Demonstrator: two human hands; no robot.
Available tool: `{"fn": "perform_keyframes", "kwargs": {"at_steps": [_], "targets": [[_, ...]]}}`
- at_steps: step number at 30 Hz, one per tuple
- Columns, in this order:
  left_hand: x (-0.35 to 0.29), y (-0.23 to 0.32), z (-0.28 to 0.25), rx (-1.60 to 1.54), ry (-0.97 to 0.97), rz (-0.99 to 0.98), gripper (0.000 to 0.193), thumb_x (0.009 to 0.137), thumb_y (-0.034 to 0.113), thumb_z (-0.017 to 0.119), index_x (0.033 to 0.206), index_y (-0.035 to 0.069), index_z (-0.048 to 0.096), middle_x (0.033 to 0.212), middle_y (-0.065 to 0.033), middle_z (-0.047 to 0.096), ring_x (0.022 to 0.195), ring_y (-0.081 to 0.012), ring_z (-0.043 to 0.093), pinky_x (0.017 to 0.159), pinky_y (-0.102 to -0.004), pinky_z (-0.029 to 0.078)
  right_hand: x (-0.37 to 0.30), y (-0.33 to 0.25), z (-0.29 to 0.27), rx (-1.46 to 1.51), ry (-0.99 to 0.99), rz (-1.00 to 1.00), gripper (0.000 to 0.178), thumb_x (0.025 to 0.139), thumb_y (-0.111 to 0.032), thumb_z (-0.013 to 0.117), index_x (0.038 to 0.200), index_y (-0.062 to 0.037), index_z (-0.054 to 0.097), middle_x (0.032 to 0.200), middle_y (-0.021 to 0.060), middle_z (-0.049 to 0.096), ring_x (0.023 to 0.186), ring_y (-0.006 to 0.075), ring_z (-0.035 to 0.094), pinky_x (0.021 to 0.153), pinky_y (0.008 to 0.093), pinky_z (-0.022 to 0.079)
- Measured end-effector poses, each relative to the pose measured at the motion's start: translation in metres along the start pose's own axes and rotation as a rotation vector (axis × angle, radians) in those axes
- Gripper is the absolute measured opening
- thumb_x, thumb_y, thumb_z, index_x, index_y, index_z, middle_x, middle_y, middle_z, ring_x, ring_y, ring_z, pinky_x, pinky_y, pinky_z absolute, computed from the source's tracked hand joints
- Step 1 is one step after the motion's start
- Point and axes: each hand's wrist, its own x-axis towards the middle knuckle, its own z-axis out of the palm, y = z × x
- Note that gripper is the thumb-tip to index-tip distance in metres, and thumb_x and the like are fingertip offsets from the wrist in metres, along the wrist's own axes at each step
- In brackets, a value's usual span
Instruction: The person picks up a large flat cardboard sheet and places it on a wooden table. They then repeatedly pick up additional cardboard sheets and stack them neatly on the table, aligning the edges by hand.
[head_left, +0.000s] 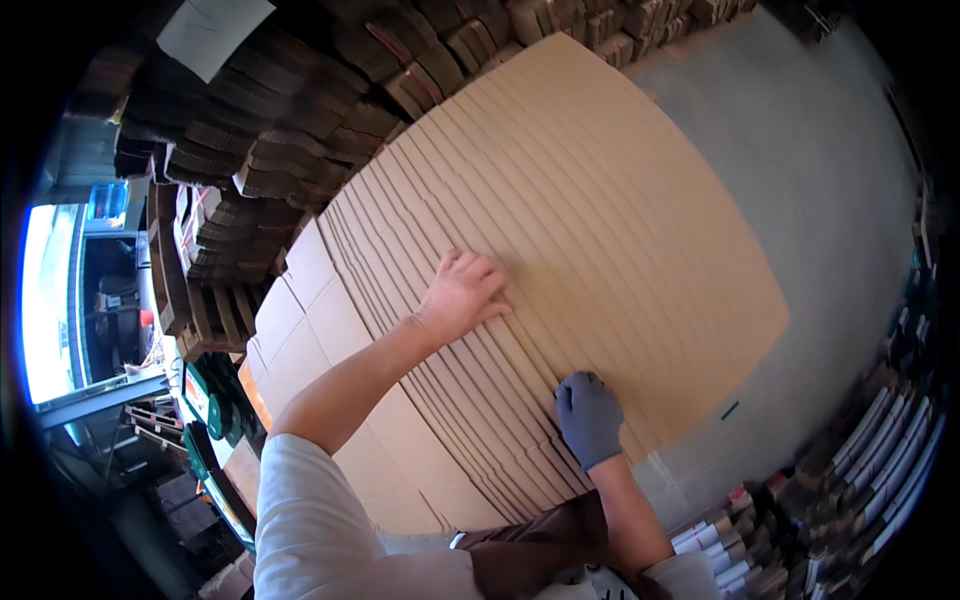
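A wide fan of overlapping flat cardboard sheets (640, 250) spreads before me, their edges stepped in close parallel lines. My bare left hand (465, 295) lies over the stepped edges near the middle, its fingers bent and its thumb close to a sheet's edge. It appears to pinch that edge. Nearer to me and to the right, my right hand (590, 418) wears a grey glove. Its fingers are curled closed at the edge of a cardboard sheet, their tips partly hidden. Creased cardboard panels (340, 330) lie flat to the left, beneath my left forearm.
Tall stacks of bundled cardboard (290, 150) stand at the far left, some on a wooden pallet (215, 315). Grey floor (820, 150) extends to the right. Bundles of pale folded sheets (880, 460) sit at the lower right. Green machinery (215, 450) stands at the left.
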Motion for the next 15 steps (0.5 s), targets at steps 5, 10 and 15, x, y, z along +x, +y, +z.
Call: {"fn": "perform_keyframes", "kwargs": {"at_steps": [5,10,15], "targets": [[-0.017,0.011,0.019,-0.048,0.123,-0.177,0.031,0.082,0.028,0.082,0.101,0.010,0.066,0.109,-0.0076,0.061,0.107,-0.0315,0.056,0.096,-0.0447,0.043,-0.001,0.009,-0.005,0.188,0.095,0.006,0.011,0.096,-0.021,0.065,0.092,-0.0106,0.063,0.091,0.0138,0.068,0.074,0.0354,0.067,0.067,0.0464,0.053],[-0.021,0.009,0.019,-0.043,0.136,-0.192,0.032,0.080,0.026,0.083,0.102,0.010,0.066,0.110,-0.0069,0.062,0.108,-0.0307,0.056,0.097,-0.0438,0.042,-0.002,0.049,-0.050,0.358,0.346,0.141,0.012,0.096,-0.019,0.066,0.101,-0.0091,0.066,0.100,0.0142,0.069,0.087,0.0351,0.066,0.077,0.0457,0.051],[-0.019,0.008,0.022,-0.057,0.133,-0.200,0.033,0.079,0.024,0.084,0.102,0.010,0.065,0.110,-0.0060,0.062,0.108,-0.0305,0.056,0.097,-0.0435,0.042,0.007,0.047,-0.047,0.007,0.440,-0.098,0.033,0.090,-0.020,0.072,0.120,-0.0096,0.063,0.129,0.0158,0.059,0.122,0.0382,0.053,0.104,0.0533,0.040]]}}
